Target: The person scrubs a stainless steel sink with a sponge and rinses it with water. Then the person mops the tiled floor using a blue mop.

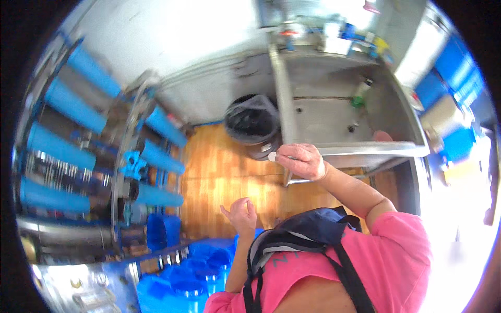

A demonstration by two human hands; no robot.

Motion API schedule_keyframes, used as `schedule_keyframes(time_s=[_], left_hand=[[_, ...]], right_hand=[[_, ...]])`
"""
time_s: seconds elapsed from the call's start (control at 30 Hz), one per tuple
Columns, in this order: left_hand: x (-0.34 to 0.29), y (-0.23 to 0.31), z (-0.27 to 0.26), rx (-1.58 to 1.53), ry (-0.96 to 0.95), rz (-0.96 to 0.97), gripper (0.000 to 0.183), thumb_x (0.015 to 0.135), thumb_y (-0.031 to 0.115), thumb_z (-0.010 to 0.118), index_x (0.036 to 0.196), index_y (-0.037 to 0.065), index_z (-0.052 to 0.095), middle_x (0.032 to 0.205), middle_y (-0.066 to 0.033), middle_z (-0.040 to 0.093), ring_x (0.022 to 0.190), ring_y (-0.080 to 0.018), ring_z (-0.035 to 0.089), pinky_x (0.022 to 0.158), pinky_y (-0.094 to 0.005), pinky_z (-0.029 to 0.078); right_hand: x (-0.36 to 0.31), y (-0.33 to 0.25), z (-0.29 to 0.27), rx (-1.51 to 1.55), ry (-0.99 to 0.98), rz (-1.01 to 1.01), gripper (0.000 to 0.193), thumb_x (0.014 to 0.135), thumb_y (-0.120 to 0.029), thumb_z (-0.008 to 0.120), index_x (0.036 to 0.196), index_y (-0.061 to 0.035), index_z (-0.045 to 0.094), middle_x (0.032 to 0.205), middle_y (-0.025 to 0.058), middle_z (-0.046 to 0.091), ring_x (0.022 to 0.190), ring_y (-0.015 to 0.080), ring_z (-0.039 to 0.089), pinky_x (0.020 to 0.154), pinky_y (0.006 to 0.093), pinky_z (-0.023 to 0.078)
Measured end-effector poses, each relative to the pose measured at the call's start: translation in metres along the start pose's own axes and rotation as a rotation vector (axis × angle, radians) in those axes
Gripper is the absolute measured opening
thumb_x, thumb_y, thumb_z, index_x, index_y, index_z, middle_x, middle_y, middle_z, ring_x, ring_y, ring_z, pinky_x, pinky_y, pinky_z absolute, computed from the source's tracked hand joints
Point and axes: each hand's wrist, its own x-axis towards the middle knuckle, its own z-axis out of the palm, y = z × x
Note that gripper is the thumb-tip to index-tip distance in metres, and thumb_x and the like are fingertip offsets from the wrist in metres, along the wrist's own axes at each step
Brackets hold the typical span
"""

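My right hand is closed, with a small white round piece pinched at its fingertips. It is held in front of the metal sink's near rim, close to a black bin. What the white piece is, I cannot make out. Lower and to the left, my left hand hangs over the wooden floor with its fingers apart and slightly bent, and nothing shows in it. A dark blue apron lies over my pink shirt.
The deep metal sink holds a green bottle. Left stands a rack with blue rolls. Blue containers with round lids are by my left arm. Bottles and a white container line the sink's back edge. Stacked blue crates stand far right.
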Motion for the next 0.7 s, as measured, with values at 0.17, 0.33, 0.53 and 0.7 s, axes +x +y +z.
schedule_keyframes(time_s=[0.17, 0.33, 0.53, 0.7], left_hand=[[0.045, 0.114, 0.035, -0.243, 0.041, 0.269, 0.015, 0.075, 0.006, 0.066, 0.088, 0.012, 0.066, 0.089, -0.0028, 0.067, 0.087, -0.0196, 0.063, 0.109, -0.0520, 0.016], [0.031, 0.288, 0.105, -0.473, -0.067, 0.578, 0.010, 0.077, 0.005, 0.066, 0.086, 0.011, 0.066, 0.088, -0.0035, 0.067, 0.084, -0.0195, 0.063, 0.104, -0.0476, 0.027], [-0.062, 0.500, 0.188, -0.784, -0.617, 0.948, 0.007, 0.078, 0.011, 0.064, 0.085, 0.011, 0.066, 0.086, -0.0041, 0.067, 0.084, -0.0211, 0.064, 0.094, -0.0445, 0.038], [-0.118, 0.618, 0.251, -0.820, -1.020, 0.973, 0.019, 0.077, 0.014, 0.068, 0.094, 0.006, 0.067, 0.092, -0.0098, 0.068, 0.087, -0.0238, 0.064, 0.088, -0.0344, 0.046]], right_hand=[[-0.066, -0.028, -0.153, -0.283, -0.060, 0.072, 0.029, 0.068, -0.005, 0.062, 0.095, 0.0037, 0.060, 0.096, 0.0145, 0.058, 0.079, 0.0274, 0.064, 0.061, 0.0342, 0.055], [-0.151, -0.089, -0.318, -0.634, -0.036, 0.265, 0.030, 0.069, -0.009, 0.062, 0.098, -0.0004, 0.059, 0.102, 0.0134, 0.056, 0.088, 0.0269, 0.062, 0.066, 0.0342, 0.054], [-0.281, -0.177, -0.459, -0.893, 0.267, 0.858, 0.012, 0.072, 0.003, 0.062, 0.072, -0.0041, 0.052, 0.084, 0.0083, 0.062, 0.067, 0.0228, 0.062, 0.059, 0.0310, 0.052], [-0.381, -0.218, -0.527, -0.722, 0.701, 1.456, 0.008, 0.085, -0.003, 0.055, 0.093, -0.0041, 0.056, 0.073, 0.0050, 0.058, 0.064, 0.0103, 0.055, 0.061, 0.0253, 0.046]])
